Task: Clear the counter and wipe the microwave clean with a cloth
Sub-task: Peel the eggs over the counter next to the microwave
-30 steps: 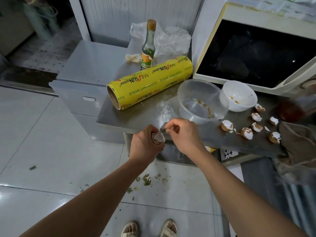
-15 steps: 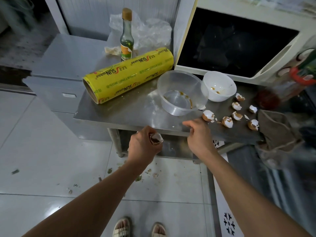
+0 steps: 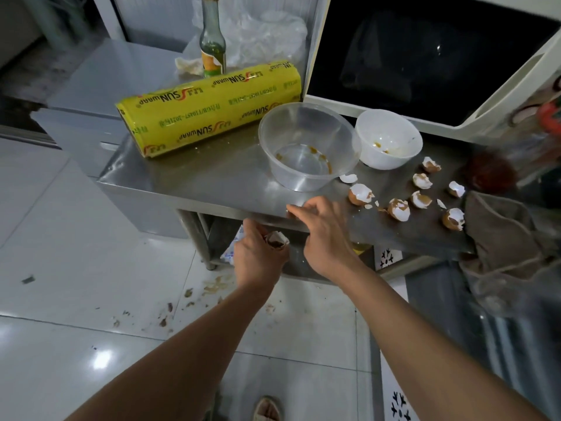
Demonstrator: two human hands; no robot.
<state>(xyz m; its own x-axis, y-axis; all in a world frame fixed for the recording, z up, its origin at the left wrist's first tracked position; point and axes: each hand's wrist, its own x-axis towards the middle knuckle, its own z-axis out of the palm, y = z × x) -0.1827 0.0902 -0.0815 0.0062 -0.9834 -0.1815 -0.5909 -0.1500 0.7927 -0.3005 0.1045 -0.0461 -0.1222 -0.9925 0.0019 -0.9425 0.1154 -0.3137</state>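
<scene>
White tiled floor (image 3: 76, 268) fills lower left of frame, scattered with brown scraps below the desk edge. Stainless steel desk (image 3: 188, 180) runs across the middle. White microwave with dark glass door (image 3: 425, 59) stands at upper right, at the back of the desk.

Yellow roll of cling wrap (image 3: 209, 107) lies on its side at centre left, slanting up to the right, its far end near the microwave corner. Behind it, upper centre: a glass bottle with a green-and-orange label (image 3: 212, 44), upright, and crumpled clear plastic (image 3: 267, 34).

Clear round plastic container (image 3: 306, 147), smeared with brown sauce inside, sits at centre, just beside the roll. Smaller white bowl (image 3: 388, 142) just right of it, in front of the microwave, also stained.

Brown-grey cloth (image 3: 504, 247) hangs crumpled over the desk's right end, right edge of frame.

Broken eggshell pieces (image 3: 399, 209) lie scattered on the desk between the bowls and the cloth.

Right hand (image 3: 321, 229), centre frame: fingertips bent down on the desk's front edge; anything pinched — cannot tell. Left hand (image 3: 258, 253), just below that edge, clenched around a clutch of eggshell fragments (image 3: 277, 239).
</scene>
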